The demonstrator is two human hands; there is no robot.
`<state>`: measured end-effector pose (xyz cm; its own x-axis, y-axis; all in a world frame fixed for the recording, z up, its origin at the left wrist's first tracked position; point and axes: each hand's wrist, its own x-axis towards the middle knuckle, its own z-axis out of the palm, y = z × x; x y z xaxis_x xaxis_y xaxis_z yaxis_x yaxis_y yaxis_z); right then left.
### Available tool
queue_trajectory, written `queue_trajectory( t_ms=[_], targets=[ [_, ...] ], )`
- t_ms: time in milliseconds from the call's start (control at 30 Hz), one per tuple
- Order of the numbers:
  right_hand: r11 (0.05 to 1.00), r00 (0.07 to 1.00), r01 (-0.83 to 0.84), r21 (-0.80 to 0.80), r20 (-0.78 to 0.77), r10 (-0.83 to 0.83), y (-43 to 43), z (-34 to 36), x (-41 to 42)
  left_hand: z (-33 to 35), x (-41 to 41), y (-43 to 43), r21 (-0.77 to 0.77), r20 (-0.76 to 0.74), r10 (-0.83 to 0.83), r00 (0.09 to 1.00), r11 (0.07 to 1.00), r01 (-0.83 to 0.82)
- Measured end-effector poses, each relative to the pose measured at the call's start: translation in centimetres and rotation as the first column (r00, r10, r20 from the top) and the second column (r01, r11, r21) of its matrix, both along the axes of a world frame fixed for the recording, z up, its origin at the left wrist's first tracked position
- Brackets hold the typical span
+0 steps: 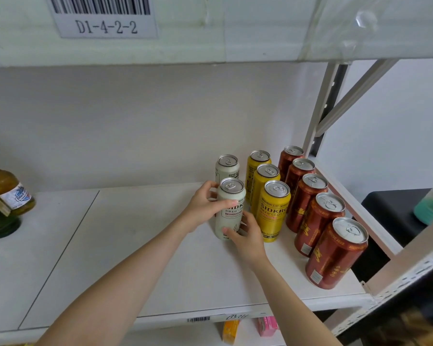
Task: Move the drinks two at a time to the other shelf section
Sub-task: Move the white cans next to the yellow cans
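Head view: nearest, the right hand (pixel 248 237) curls its fingers (pixel 248 221) round the foot of the front white aluminium drink can (pixel 229 218), which stands upright on the white shelf board (pixel 135 245). The left hand (pixel 204 206) grips the same can higher up, thumb across its label. Straight behind stands the second white can (pixel 227 168), also upright, just beyond the left hand, which looks the nearer one to take it

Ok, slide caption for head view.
Left hand and right hand hold front white can beside yellow cans and red cans.
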<state>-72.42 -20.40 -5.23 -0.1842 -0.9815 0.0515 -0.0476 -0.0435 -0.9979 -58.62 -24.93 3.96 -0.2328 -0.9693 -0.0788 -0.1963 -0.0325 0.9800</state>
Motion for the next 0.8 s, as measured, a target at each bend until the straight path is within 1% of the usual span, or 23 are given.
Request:
queue_trajectory(
  t_ms=[433, 800],
  targets=[
    [0.997, 0.996, 0.069, -0.015, -0.049, -0.07, -2.3, 0.1, 0.4, 0.5, 0.1, -2.7, 0.043, -0.001, -0.039, 0.999, 0.998, 0.039],
    [0.998, 0.994, 0.07, -0.002, -0.089, -0.07, -3.0, 0.3, 0.7, 0.4, 0.0, -3.4, 0.037, 0.022, -0.025, 0.999, 0.999, 0.024]
  ],
)
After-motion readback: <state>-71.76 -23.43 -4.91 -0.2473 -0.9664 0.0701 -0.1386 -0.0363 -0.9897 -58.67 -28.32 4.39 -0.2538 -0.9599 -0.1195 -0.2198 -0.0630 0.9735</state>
